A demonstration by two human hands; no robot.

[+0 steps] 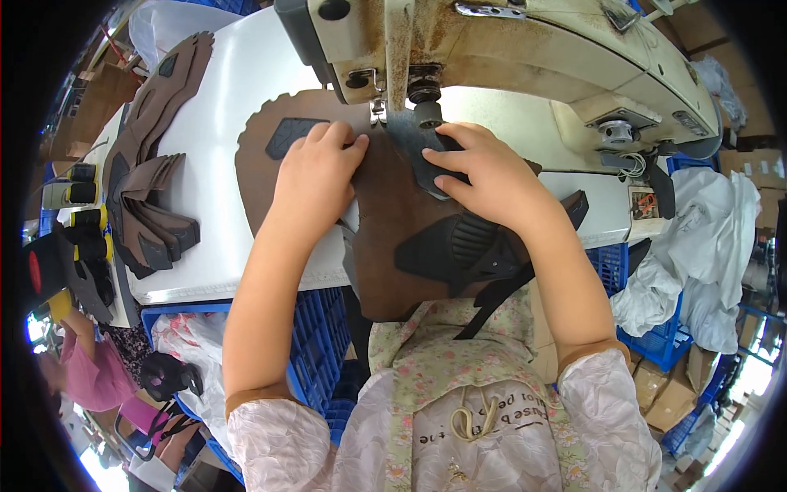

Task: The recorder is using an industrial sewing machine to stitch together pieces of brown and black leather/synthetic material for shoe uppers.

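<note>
Where the left hand rests: brown piece, fingers bunched, grip unclear
Right hand: on dark strip, fingers spread
Presser foot: near left hand

Bright glare streaks the tabletop while outer edges bend.

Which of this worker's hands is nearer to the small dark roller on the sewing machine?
The right. The right hand has a fingertip close by the roller's lower right; the left hand is farther off, to its lower left.
</note>
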